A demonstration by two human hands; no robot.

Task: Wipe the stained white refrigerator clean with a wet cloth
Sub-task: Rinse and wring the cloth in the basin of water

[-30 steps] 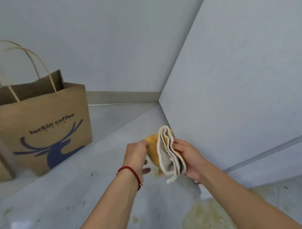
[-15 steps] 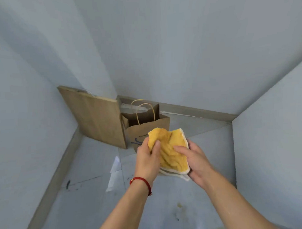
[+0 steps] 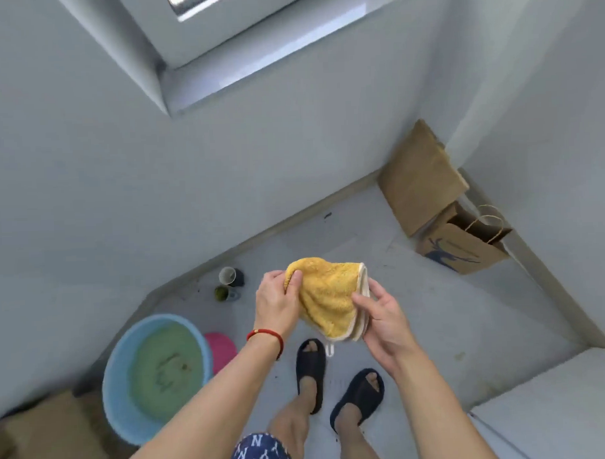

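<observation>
A folded yellow cloth (image 3: 325,295) with a cream edge hangs in front of me between both hands. My left hand (image 3: 276,304) pinches its upper left corner between thumb and fingers. My right hand (image 3: 379,317) holds its right edge, thumb on the yellow face and fingers behind. A white slab at the lower right corner is part of the white refrigerator (image 3: 554,409); the rest of it is out of view.
A blue basin (image 3: 118,383) of greenish water stands on the floor at lower left, a pink tub (image 3: 223,349) beside it. Two cups (image 3: 229,283) sit near the wall. A brown paper bag (image 3: 466,247) and cardboard (image 3: 419,180) lean in the right corner. A cardboard box (image 3: 44,441) sits at bottom left.
The view has swung left, away from the refrigerator side, bringing the basin and my feet into sight. Both hands have kept hold of the cloth, its yellow face turned up.
</observation>
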